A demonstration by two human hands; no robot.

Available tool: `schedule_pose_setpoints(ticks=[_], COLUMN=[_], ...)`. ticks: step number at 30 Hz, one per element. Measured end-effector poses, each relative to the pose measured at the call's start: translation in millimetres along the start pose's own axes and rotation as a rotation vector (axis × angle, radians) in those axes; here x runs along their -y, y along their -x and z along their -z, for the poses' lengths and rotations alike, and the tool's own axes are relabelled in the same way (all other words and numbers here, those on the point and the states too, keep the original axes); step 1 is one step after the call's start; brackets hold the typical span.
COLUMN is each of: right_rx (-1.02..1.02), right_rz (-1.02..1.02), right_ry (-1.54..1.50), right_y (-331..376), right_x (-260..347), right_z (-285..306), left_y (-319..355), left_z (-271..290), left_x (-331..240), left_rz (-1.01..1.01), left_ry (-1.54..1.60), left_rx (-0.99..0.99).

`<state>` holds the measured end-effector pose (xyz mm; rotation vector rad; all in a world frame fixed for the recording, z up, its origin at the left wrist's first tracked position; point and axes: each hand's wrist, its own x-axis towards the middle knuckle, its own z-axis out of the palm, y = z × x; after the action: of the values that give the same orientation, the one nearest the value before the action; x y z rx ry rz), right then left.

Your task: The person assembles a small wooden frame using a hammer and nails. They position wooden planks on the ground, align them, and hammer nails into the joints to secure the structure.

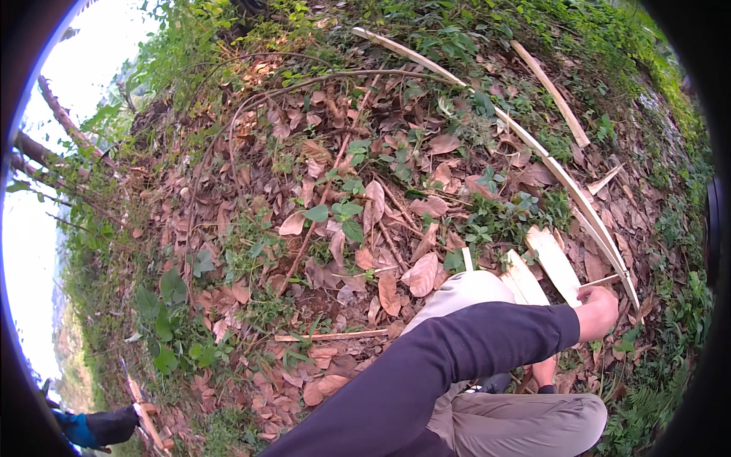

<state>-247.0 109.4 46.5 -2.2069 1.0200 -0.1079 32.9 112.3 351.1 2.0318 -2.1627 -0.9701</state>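
My left arm, in a dark sleeve, reaches across to the right. My left hand (598, 314) is closed, its fingertips pinched near the end of a thin wood strip (601, 281). Whether they grip that strip is hidden. Just beyond the hand lie two pale split wood pieces, one broad (553, 263) and one shorter (524, 280) against my knee. My right hand (544, 371) is low under the left sleeve, mostly covered, with its fingers out of sight. Part of a dark object (495, 383) shows between my legs.
A long, curved pale wood strip (560, 177) runs from the top middle down past my left hand. Another wood piece (552, 95) lies at upper right. Dry leaves (421, 274) and green plants cover the slope. At lower left, another person's sleeve (110, 426) shows beside a wood strip (142, 407).
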Motion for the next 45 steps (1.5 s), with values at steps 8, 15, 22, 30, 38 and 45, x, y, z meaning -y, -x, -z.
schedule_pose_setpoints(ticks=[8, 15, 22, 30, 38, 45], right_rx=[0.076, 0.032, 0.05, -0.164, -0.375, -0.387], right_rz=[-0.315, -0.409, -0.518, -0.294, -0.38, -0.557], right_ry=[-0.289, -0.505, -0.471, -0.199, -0.423, -0.767], right_y=[4.4, 0.8, -7.1, 5.5, 4.1, 26.0], right_x=[22.1, 16.6, 30.1, 0.1, 25.4, 40.5], right_z=[-13.7, -14.4, 9.6, -13.0, -2.7, -2.4], left_y=[-16.1, -15.4, 26.6, 63.8, 76.2, 86.0], left_z=[-12.7, -1.0, 45.7, 63.8, 63.0, 58.8], left_x=[24.0, 40.1, 113.6, 141.5, 178.7, 210.0], left_rz=[0.137, 0.161, 0.202, 0.298, 0.249, 0.35], left_ry=[-0.128, 0.01, 0.031, 0.098, 0.426, 0.611], left_rx=[0.103, 0.04, -0.531, -0.606, -0.723, -0.737])
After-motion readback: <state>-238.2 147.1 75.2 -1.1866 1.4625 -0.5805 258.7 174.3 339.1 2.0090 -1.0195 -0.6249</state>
